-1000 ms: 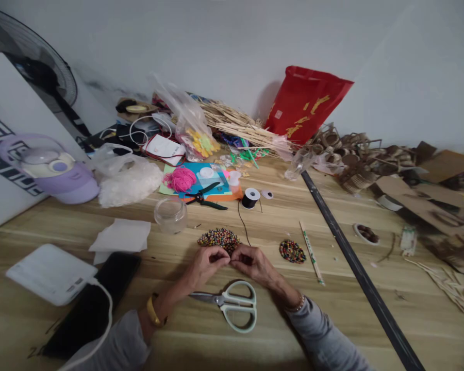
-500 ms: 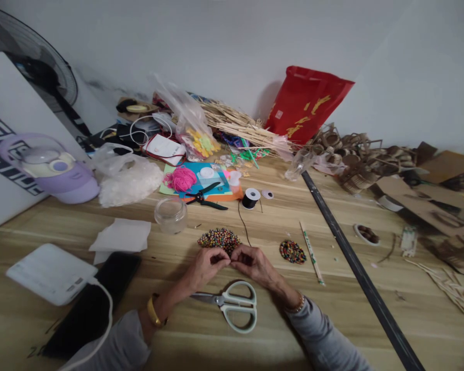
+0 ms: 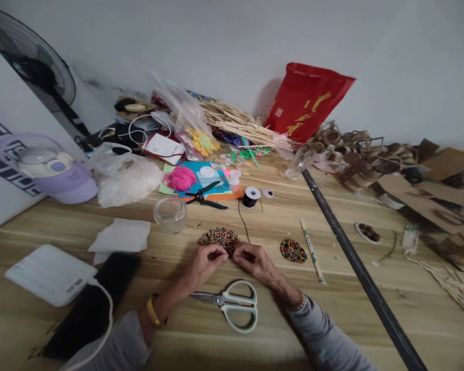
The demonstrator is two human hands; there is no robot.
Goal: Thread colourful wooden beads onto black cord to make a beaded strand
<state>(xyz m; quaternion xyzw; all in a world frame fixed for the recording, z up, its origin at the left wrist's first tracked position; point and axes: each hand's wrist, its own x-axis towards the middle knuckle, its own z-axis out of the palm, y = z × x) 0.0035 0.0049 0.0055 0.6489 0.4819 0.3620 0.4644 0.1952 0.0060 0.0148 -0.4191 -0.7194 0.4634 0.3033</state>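
Observation:
My left hand [image 3: 206, 263] and my right hand [image 3: 253, 262] face each other at the near edge of a heap of multicoloured beadwork [image 3: 219, 237]. Thumb and forefinger are pinched together on each hand, a small gap apart. Whatever lies between the fingertips is too fine to make out. A black cord [image 3: 243, 219] runs from its spool [image 3: 251, 197] down to behind my right hand. Scissors [image 3: 237, 306] with pale green handles lie just below my hands. To the right rests a coiled string of beads [image 3: 293, 251].
A clear jar [image 3: 170, 215], pliers [image 3: 204, 197] and pink yarn [image 3: 181, 178] stand beyond the beads. At left are a white device [image 3: 50, 274] and a black slab [image 3: 93, 304]. A paper-wrapped stick [image 3: 312, 251] and a long dark strip [image 3: 355, 257] lie to the right.
The fingertips of my two hands have moved slightly apart; they were nearly touching before. The beads, spool and scissors stay in place.

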